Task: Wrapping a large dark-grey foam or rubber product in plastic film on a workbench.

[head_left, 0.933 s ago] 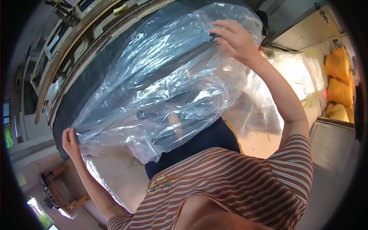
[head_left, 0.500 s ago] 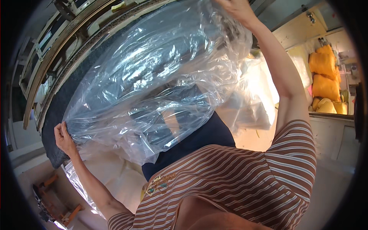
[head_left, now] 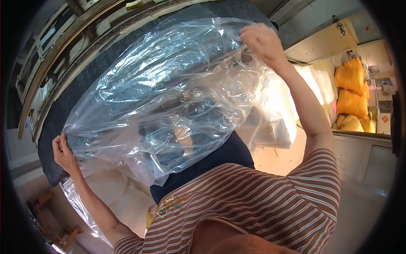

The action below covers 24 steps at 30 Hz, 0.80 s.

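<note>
A large sheet of clear plastic film spreads wide between my two hands, crinkled and shiny, over a dark padded table edge and hanging down before my lap. At the left, my left hand pinches the film's corner with thumb and fingers. Up at the far right, my right hand is closed on the film's other end; its fingertips are slightly blurred. Dark trousers show through and below the film.
Curved metal and wooden rails run along the table's far left side. More whitish plastic film lies at the right. Several orange bundles are stacked beyond it. An orange-and-dark frame stands on the floor at lower left.
My right hand has come down and nearer from the far edge, bringing the film's far end with it. My left hand keeps its pinch and has shifted slightly left in the picture.
</note>
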Each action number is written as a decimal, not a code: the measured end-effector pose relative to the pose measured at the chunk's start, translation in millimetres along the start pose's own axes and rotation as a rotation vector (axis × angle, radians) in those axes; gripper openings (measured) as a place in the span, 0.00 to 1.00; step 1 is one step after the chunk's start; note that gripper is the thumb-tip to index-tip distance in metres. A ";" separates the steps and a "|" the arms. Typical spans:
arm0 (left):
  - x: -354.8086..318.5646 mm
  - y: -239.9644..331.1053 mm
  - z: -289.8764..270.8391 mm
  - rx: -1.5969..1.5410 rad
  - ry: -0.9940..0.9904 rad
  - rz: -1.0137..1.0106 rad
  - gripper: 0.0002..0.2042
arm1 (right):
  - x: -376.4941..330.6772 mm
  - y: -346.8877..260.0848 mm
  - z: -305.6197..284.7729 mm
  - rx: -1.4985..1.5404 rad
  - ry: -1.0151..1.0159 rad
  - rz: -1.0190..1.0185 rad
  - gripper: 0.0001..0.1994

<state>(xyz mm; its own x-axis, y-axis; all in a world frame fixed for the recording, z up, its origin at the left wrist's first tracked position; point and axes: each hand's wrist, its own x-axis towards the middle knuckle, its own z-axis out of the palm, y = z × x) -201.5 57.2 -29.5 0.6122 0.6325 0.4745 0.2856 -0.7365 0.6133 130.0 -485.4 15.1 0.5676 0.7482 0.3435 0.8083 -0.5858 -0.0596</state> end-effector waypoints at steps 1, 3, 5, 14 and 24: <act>-1.4 -2.1 0.1 0.011 0.017 0.019 0.09 | 9.1 7.5 -8.8 0.146 0.022 0.077 0.16; -1.2 -5.3 4.0 0.023 0.036 0.048 0.09 | 42.4 2.4 -13.3 0.144 0.237 0.124 0.12; -1.5 -8.5 2.6 0.049 0.026 0.032 0.09 | 65.3 4.4 -15.4 0.183 0.178 0.046 0.08; -2.9 -3.5 1.4 -0.008 0.024 0.045 0.08 | 66.9 6.9 -12.7 0.659 -0.169 0.164 0.06; -2.7 -1.2 2.2 0.006 0.006 0.015 0.08 | 66.7 3.0 -51.4 0.849 -0.825 0.577 0.26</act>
<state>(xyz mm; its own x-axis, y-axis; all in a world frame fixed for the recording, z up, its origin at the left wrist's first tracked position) -201.8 55.8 -32.9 0.6119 0.6227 0.4878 0.2805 -0.7474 0.6023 162.2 -453.2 86.0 0.5459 0.6042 -0.5805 0.0935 -0.7324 -0.6744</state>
